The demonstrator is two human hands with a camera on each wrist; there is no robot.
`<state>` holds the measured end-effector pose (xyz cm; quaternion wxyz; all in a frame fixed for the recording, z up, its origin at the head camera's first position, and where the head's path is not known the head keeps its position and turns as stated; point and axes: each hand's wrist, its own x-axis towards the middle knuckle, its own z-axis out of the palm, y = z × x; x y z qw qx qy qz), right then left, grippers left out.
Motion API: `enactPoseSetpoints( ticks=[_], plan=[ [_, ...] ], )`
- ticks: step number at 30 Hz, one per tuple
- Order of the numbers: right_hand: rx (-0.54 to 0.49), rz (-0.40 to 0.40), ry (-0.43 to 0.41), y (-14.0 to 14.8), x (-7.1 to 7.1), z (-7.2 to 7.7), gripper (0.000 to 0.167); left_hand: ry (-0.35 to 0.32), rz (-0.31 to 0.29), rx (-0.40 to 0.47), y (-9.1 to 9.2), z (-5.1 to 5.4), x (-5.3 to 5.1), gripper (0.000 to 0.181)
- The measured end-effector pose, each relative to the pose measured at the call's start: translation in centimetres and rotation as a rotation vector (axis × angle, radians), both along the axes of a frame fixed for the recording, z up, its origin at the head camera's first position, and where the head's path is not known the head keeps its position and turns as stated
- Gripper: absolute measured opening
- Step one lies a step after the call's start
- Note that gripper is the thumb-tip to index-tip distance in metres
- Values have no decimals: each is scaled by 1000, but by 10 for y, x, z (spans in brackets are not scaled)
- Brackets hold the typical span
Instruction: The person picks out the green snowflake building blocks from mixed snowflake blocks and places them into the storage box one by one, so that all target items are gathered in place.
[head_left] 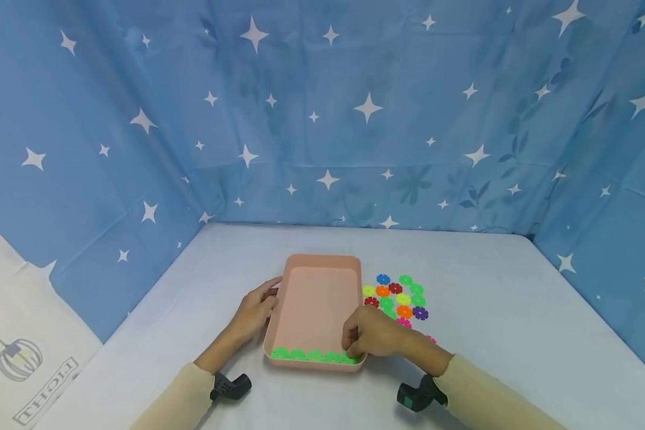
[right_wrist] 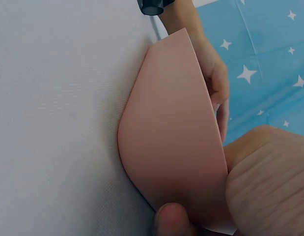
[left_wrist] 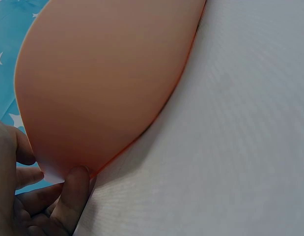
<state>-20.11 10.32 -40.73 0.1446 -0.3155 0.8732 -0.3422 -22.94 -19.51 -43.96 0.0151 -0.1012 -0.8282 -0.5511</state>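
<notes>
A shallow pink tray [head_left: 317,304] lies on the white table, with a row of green flower-shaped discs [head_left: 315,356] along its near inner edge. My left hand [head_left: 254,312] is outside the tray's left wall, its loosely bent fingers [left_wrist: 75,189] touching the side. Over the near right corner, my right hand [head_left: 373,331] has curled fingers and pinches the last green disc [head_left: 349,358] of the row, which they partly hide. In the right wrist view, one fingertip [right_wrist: 172,219] shows beside the tray's outer wall.
Loose flower-shaped discs in several colours, among them a purple disc [head_left: 420,313] and a blue disc [head_left: 383,279], are spread right of the tray. Some are hidden behind my right hand and forearm. A blue star-patterned curtain [head_left: 322,119] borders the table [head_left: 462,263] at the back and sides.
</notes>
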Motion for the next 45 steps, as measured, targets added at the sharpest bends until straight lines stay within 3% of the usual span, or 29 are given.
enactPoseSetpoints(
  ticks=[12, 17, 23, 31, 35, 39, 45],
  plan=[
    [6, 17, 4, 2, 5, 4, 12, -3, -11, 6, 2, -3, 2, 52],
    [-16, -29, 60, 4, 4, 1, 11, 1, -15, 18, 2, -3, 2, 52],
    [-93, -98, 54, 4, 4, 5, 1, 14, -3, -7, -1, -2, 0, 52],
    [-147, -178, 141, 13, 4, 7, 7, 2, 8, 25, -1, -4, -3, 52],
    [-235, -254, 133, 22, 3, 12, 9, 7, 7, 29, -1, 1, -3, 52],
    [-336, -412, 158, 29, 2, 12, 11, 7, -8, 41, -1, 4, -2, 52],
    [-394, -566, 345, 41, -2, 2, 15, 1, -5, 45, 0, 0, -1, 52]
  ],
)
